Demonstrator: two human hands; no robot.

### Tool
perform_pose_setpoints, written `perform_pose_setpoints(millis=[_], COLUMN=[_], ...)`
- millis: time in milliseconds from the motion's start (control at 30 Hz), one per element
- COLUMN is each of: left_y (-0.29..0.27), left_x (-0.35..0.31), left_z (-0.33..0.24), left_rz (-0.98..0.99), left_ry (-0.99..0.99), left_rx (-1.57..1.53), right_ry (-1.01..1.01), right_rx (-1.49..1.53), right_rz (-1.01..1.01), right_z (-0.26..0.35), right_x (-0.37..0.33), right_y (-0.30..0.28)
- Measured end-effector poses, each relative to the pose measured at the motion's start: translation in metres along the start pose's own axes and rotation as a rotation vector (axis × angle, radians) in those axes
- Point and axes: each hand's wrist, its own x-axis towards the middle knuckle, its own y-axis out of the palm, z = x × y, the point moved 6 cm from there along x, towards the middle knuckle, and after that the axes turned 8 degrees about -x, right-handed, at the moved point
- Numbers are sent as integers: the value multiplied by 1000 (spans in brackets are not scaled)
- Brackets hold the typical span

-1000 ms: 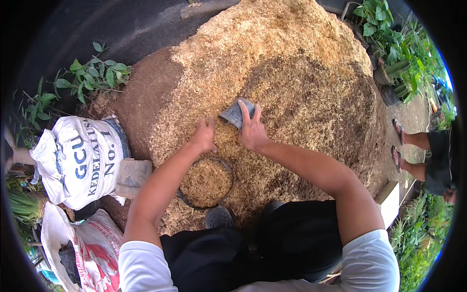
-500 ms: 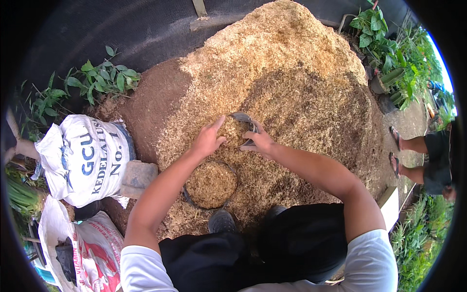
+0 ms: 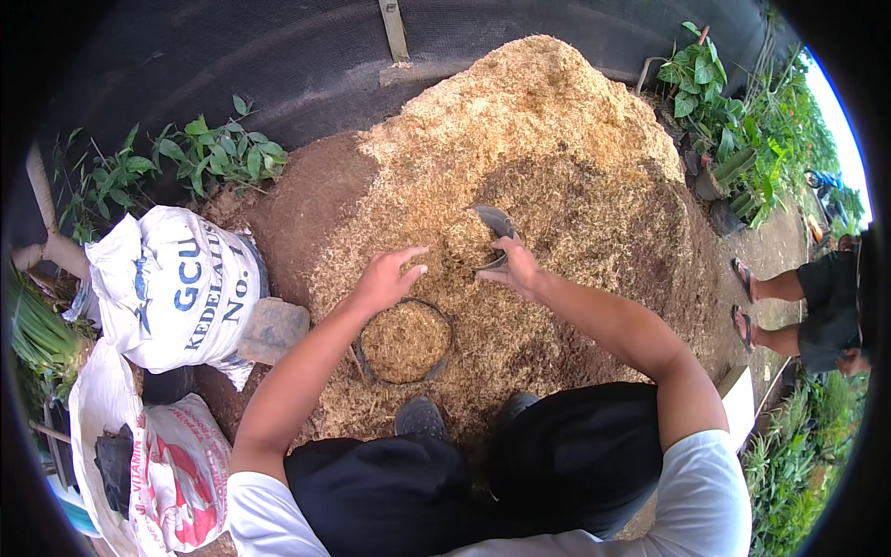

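Observation:
My right hand [image 3: 516, 267] grips the near right side of a black plastic pot or bag [image 3: 497, 221], whose dark curved rim shows against the pile. Pale shavings fill the part of its mouth that I can see; its lower part is hidden. Facing it across a small gap, my left hand [image 3: 388, 278] is open, thumb and fingers apart, with nothing in it. Below my left hand stands a round black-rimmed container [image 3: 450, 351] filled with shavings. Both hands are over a large heap of wood shavings [image 3: 529, 93], pale at the top and mixed with dark soil lower down.
A stuffed white sack [image 3: 172, 288] stands at left beside a greyish block-like thing [image 3: 276, 330]. Nearer is an open red-and-white sack [image 3: 186, 464]. Dark netting [image 3: 297, 65] closes the back. Potted plants [image 3: 710, 167] and another person's sandalled feet [image 3: 747, 302] are at right.
My left hand has drawn back left and slightly down from the pot or bag. My right hand has shifted slightly right with it. The whole view has moved a little.

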Motion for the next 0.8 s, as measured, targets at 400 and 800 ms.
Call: perform_pose_setpoints(millis=[400,800], left_y=[-24,-5], left_x=[-70,-131], left_z=[44,101], left_rz=[24,30], left_ry=[-45,-182], left_rx=[-5,108], right_ry=[-68,-500], right_rx=[-494,-1437], right_rz=[-5,-78], right_z=[38,58], right_x=[-38,-109], right_y=[14,104])
